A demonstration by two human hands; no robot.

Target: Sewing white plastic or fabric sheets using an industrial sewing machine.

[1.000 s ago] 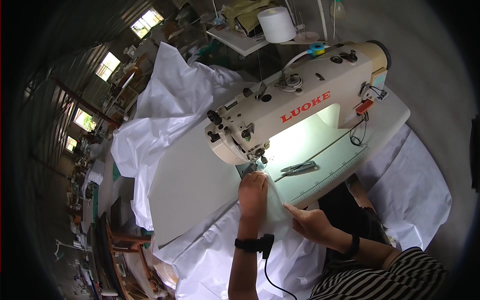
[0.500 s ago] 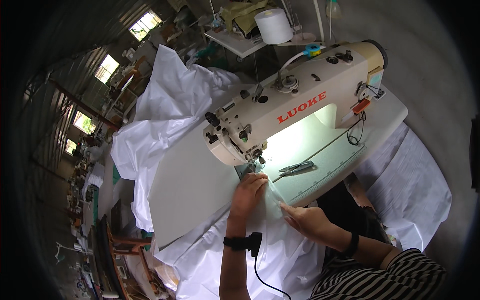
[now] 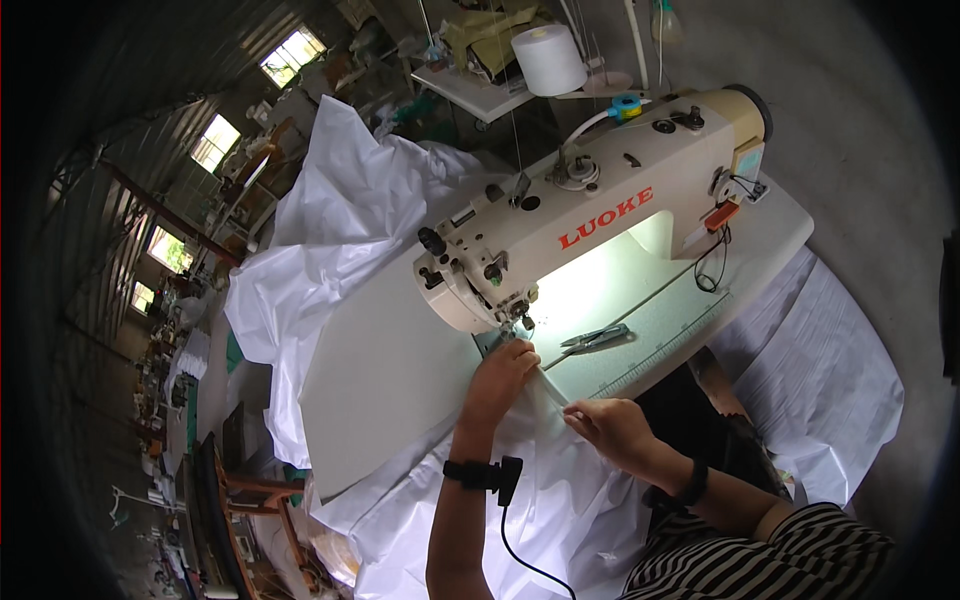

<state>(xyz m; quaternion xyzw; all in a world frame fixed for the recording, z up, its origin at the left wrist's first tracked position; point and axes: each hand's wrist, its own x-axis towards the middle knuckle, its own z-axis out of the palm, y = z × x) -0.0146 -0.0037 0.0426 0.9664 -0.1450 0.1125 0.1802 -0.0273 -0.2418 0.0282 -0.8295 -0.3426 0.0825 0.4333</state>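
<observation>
White, thin sheet fabric (image 3: 420,530) hangs over the front edge of the table, with a strip of it running up to the sewing machine's needle area. My left hand (image 3: 503,375) is closed on that strip just in front of the presser foot of the white sewing machine (image 3: 610,205). Lower and to the right, my right hand (image 3: 612,430) pinches the fabric's edge between thumb and fingers, pulling it into a narrow line. Both hands hide parts of the fabric they hold. Small grey thread snips (image 3: 597,338) lie on the machine bed, right of my left hand.
A heap of white fabric (image 3: 320,220) lies beyond the table's left side. More white fabric (image 3: 820,370) hangs at the right. A cone of white thread (image 3: 549,60) stands behind the machine. A wooden chair frame (image 3: 265,490) is at lower left, and a cable trails from my left wristband.
My left hand has edged slightly up toward the needle, its fingers more curled. The right hand's fingers have drawn in tighter on the fabric edge. The view has shifted slightly.
</observation>
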